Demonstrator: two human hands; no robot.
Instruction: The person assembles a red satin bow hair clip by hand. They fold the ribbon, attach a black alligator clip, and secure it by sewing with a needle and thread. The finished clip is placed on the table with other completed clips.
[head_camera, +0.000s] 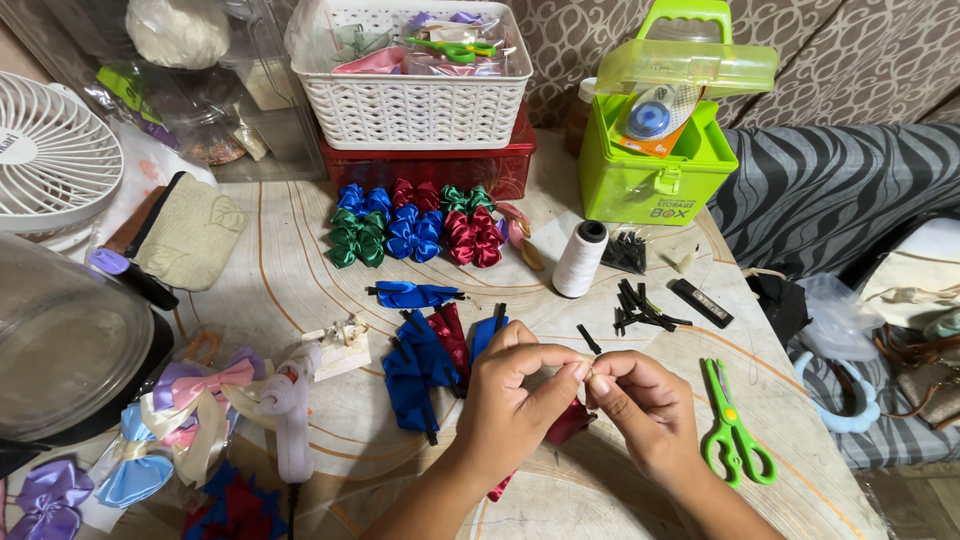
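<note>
both hands pinch a small pale piece between them, left hand (515, 385) meeting right hand (640, 400) over a dark red satin ribbon (568, 422). lime green plastic storage box (640, 180) sits lid-up behind, blue label low on its front.

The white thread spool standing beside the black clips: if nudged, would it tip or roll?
The thread spool stands upright, tall and narrow, so a sideways nudge would probably topple it. Being round, it would likely then roll across the table. It looks light.

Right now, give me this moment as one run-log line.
left hand: pinching small pale piece | right hand: fingertips on same piece | below hands: dark red satin ribbon | right of hands: green plastic scissors lying flat on table
</note>
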